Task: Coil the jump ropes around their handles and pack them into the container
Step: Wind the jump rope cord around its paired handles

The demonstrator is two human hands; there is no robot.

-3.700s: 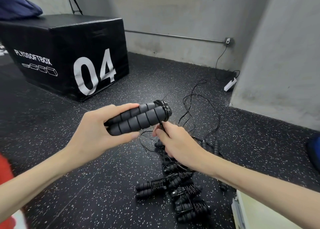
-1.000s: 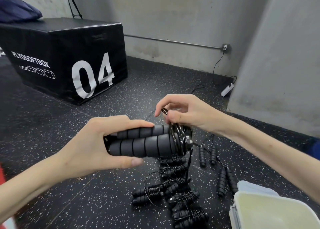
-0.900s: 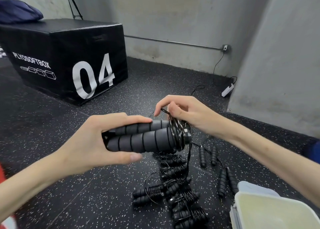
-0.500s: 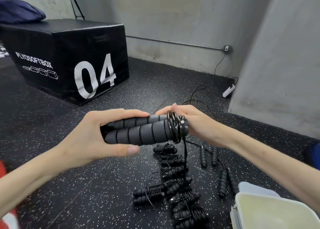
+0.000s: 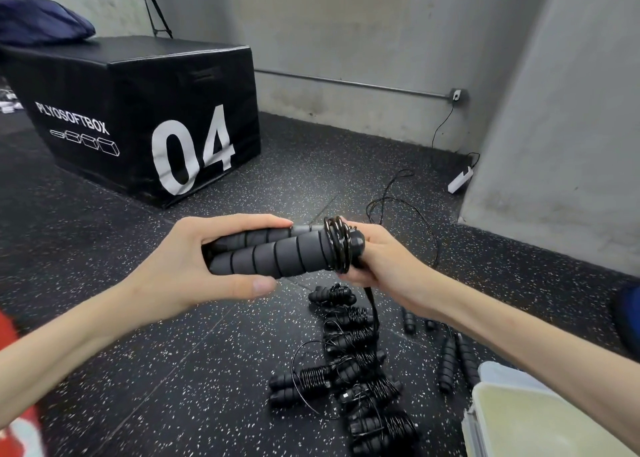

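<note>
Red fabric (image 5: 14,418), blurred, occupied the lower left corner. A dark blue bag (image 5: 41,20) lay on top of a black plyo box (image 5: 145,110) at upper left, the box printed "PLYOSOFTBOX" and "04" in white and standing on a black speckled rubber floor (image 5: 104,318). Left hand (image 5: 194,259): raised at centre frame, fingers and thumb curled round a pair of black foam handles (image 5: 273,252) held side by side and lying roughly level, ends pointing right. Rope coil (image 5: 337,245): several turns of thin black cord wound round the right-hand end of the handles, just beside the end caps. Right hand (image 5: 377,259): closed round that end of the handles behind the coil, gripping a strand of the same cord, which hung down from the hand toward the floor. Below the hands, a pile of already wound jump ropes (image 5: 353,370) lay on the floor in a rough column, handles paired and cord wrapped round them. Loose unwound handles (image 5: 453,359) lay just right of the pile, partly hidden by the right forearm, with slack cord (image 5: 398,207) looping across the floor farther back. A pale, translucent container (image 5: 540,422) sat at lower right, near the pile; whether it held anything could not be told. A white power strip (image 5: 460,179) rested at the foot of the grey wall (image 5: 571,110).
</note>
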